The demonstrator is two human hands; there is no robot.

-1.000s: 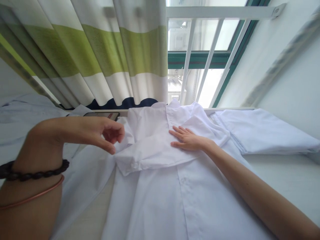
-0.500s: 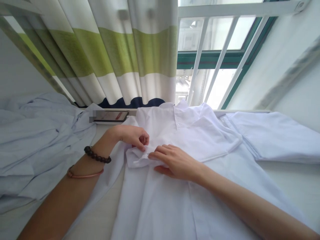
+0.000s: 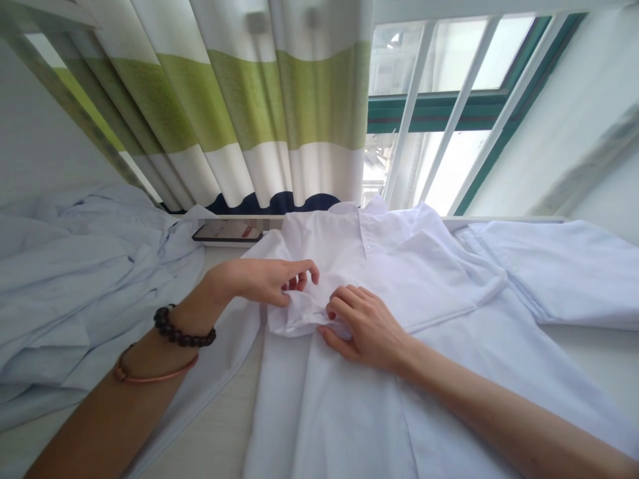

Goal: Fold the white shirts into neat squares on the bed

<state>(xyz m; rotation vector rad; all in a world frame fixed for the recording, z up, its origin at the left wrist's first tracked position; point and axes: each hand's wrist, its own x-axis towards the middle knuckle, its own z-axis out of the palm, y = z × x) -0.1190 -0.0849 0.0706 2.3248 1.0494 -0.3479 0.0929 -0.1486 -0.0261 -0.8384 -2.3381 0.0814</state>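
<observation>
A white collared shirt lies spread out in front of me, its collar toward the window. One sleeve lies folded across it, and the sleeve's end, a bunched cuff, sits between my two hands. My left hand hovers at the cuff's upper side, index finger raised and apart from the thumb, which touches the cloth. It wears a dark beaded bracelet and a copper-coloured bangle. At the cuff's right side, my right hand pinches the fabric between thumb and bent fingers.
Rumpled white cloth is heaped on the left. A phone lies near the far edge. To the right rests a folded white cloth. Behind are a green-and-white curtain and white bars before a window.
My left hand's index finger has lifted and stretched away from the cuff. The right hand's fingers have bent more and closed on the cloth. The whole view has shifted slightly.
</observation>
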